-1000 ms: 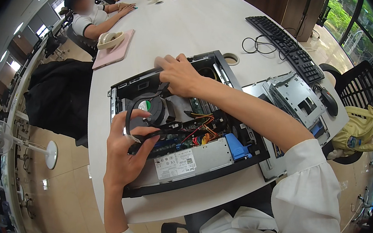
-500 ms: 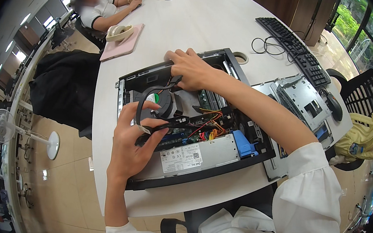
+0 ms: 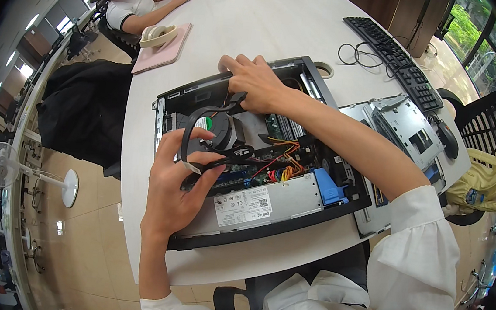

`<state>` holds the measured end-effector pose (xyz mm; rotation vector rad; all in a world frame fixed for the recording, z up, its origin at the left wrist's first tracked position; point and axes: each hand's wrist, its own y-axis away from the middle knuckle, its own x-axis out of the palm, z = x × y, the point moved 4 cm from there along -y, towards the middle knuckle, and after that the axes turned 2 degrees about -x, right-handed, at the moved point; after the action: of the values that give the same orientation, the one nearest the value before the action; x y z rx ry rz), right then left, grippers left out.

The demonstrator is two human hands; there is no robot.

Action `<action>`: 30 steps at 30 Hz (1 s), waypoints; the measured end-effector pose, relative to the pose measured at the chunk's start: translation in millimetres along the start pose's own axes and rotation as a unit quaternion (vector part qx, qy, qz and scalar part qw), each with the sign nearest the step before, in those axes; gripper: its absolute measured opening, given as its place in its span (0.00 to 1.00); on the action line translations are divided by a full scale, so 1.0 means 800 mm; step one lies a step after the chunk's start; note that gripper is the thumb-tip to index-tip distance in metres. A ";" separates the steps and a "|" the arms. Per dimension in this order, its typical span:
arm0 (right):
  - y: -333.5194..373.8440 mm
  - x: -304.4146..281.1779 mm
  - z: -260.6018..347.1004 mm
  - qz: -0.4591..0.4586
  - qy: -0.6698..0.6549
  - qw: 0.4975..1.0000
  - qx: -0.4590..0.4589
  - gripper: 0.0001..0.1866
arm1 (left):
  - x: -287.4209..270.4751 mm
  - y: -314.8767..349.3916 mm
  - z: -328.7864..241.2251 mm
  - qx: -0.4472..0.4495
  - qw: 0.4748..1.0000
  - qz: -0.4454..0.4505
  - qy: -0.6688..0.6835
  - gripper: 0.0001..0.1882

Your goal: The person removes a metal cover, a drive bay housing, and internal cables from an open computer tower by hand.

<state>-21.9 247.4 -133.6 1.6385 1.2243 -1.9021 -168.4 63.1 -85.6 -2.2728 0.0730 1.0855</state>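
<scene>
One keyboard point(image 3: 396, 62) and one mouse point(image 3: 447, 141) sit right of the open computer case point(image 3: 270, 225) on the white table point(image 3: 256, 27); the right forearm point(image 3: 348, 136) cuts across (hiding some innards!). Left hand point(image 3: 171, 198) pinches a black cable point(image 3: 187, 139); right hand point(image 3: 254, 86) curls at the far rim point(image 3: 185, 93), grip unclear.

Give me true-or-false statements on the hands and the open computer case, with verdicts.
1. The left hand holds a black cable. True.
2. The right hand is on the keyboard. False: the right hand is at the far edge of the computer case.
3. A blue plastic part sits toward the case's right end. True.
4. The flat pink item lies right of the case. False: the flat pink item lies beyond it, to the left.
</scene>
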 end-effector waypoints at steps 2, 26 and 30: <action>-0.002 0.000 -0.003 -0.002 -0.023 1.000 -0.016 0.11 | 0.002 0.000 0.002 -0.001 1.000 -0.002 0.005 0.09; -0.004 0.000 -0.006 0.011 -0.028 0.999 0.018 0.04 | 0.001 -0.001 -0.003 -0.002 1.000 -0.007 0.008 0.07; -0.003 -0.002 -0.001 -0.002 -0.004 1.000 0.005 0.04 | 0.000 0.000 -0.001 -0.005 1.000 -0.010 0.005 0.07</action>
<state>-23.2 249.1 -131.4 1.6324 1.2164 -1.9185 -167.5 62.8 -85.1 -2.2826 0.0501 1.0664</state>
